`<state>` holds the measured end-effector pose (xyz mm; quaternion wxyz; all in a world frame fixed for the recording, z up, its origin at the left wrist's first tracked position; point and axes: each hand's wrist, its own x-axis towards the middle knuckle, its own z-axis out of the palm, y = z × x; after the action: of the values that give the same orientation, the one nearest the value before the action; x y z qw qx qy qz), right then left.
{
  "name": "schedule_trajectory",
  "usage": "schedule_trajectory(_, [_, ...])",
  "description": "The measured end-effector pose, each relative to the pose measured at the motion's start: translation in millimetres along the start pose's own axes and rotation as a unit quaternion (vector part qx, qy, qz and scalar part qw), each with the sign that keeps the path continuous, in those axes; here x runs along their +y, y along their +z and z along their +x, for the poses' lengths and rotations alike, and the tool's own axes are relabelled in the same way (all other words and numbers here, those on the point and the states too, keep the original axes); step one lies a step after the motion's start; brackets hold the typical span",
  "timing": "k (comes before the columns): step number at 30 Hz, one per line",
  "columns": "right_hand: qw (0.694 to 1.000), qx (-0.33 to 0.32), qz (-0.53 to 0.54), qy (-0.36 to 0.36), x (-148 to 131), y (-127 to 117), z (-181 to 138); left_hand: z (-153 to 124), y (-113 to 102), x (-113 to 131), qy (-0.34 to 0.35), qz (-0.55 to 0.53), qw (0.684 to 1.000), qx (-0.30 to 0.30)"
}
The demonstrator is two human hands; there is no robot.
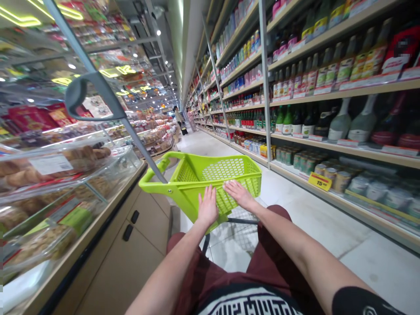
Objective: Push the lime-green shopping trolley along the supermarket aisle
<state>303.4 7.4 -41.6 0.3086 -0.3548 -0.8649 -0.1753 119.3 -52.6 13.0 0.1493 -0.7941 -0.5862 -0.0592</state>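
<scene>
A lime-green plastic shopping basket (pixel 190 188) with perforated sides stands in front of my knees, tilted in view. Its grey pull handle (pixel 95 98) rises on a pole to the upper left. No goods show inside it. My left hand (pixel 208 205) lies against the near side, fingers stretched out and pointing up toward the rim. To its right, my right hand (pixel 239 193) rests flat on the same side, its fingertips close to the rim. Neither hand wraps round anything.
Bottle shelves (pixel 305 98) line the right, with cans and a yellow price tag (pixel 320 181) low down. A display counter (pixel 138 227) with packed baked goods borders the left. The tiled aisle (pixel 210 142) runs ahead, where a person (pixel 180 120) stands far off.
</scene>
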Motion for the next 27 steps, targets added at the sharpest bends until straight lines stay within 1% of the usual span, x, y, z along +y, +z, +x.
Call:
schedule_trajectory(3, [0.999,-0.052,0.001,0.015,0,11,-30,3,0,8,0.019,0.007,1.000,-0.010])
schedule_trajectory(5, [0.998,-0.056,0.008,0.015,0,9,-35,5,2,13,0.027,0.011,0.999,-0.022])
schedule_trajectory(7, [1.000,-0.024,0.013,0.011,3,-2,-27,9,3,18,0.033,0.012,0.999,-0.032])
schedule_trajectory(10, [0.998,0.051,0.009,0.022,16,-20,-4,17,0,26,0.029,0.010,0.999,-0.044])
schedule_trajectory(12, [0.997,0.073,0.002,0.036,24,-25,3,23,-5,33,0.028,0.007,0.998,-0.050])
schedule_trajectory(14, [0.997,0.057,-0.003,0.043,29,-20,-4,28,-11,40,0.035,0.005,0.998,-0.052])
schedule_trajectory(16, [0.998,0.021,-0.008,0.050,27,-7,-22,31,-14,47,0.049,0.004,0.997,-0.053])
schedule_trajectory(19, [0.997,-0.030,-0.010,0.064,22,9,-53,32,-10,56,0.067,0.005,0.995,-0.072])
schedule_trajectory(21, [0.997,-0.033,-0.007,0.069,24,8,-62,31,-5,62,0.075,0.005,0.993,-0.090])
schedule_trajectory(22, [0.997,-0.017,-0.006,0.072,28,3,-63,30,-3,64,0.077,0.004,0.992,-0.096])
schedule_trajectory(24, [0.995,0.038,-0.011,0.093,41,-11,-56,30,-2,68,0.079,0.000,0.992,-0.100])
schedule_trajectory(26, [0.986,0.095,-0.021,0.137,58,-24,-47,32,-4,71,0.079,-0.006,0.992,-0.101])
schedule_trajectory(27, [0.980,0.114,-0.025,0.162,65,-28,-44,33,-6,72,0.078,-0.008,0.992,-0.102])
